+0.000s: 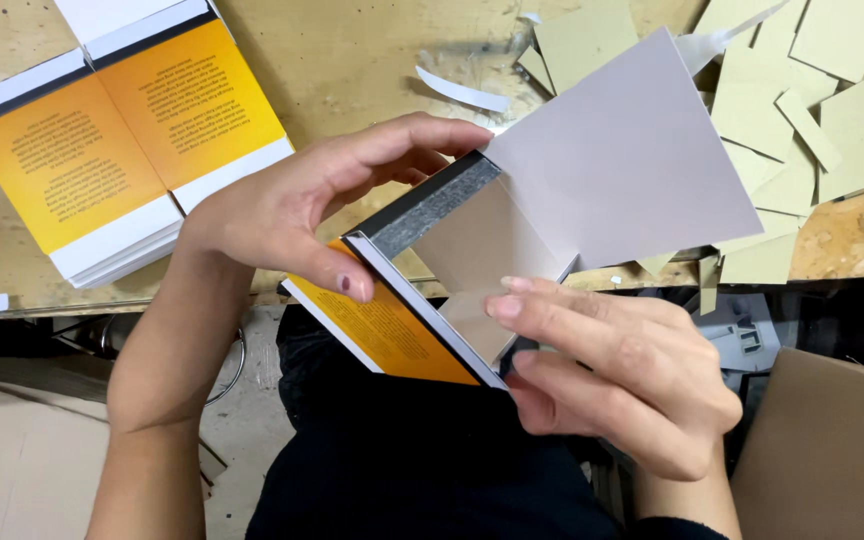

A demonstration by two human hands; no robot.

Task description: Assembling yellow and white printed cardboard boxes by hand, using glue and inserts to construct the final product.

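Note:
A half-folded cardboard box [472, 250] with an orange, white and black printed outside and a plain grey inside hangs over the table's front edge. Its large grey flap [632, 160] stands open toward the upper right. My left hand [292, 200] grips the box from the left, thumb on the orange side [397, 335], fingers over the black end panel [432, 205]. Inside the lower right part of the box rest the fingertips of my right hand [612, 370], pressing on an inner panel.
A stack of flat orange-and-white printed box blanks [102, 140] lies on the wooden table [352, 60] at upper left. Several pale green card offcuts [792, 110] litter the upper right. A white paper strip [462, 92] lies mid-table. Brown cardboard [832, 450] stands at lower right.

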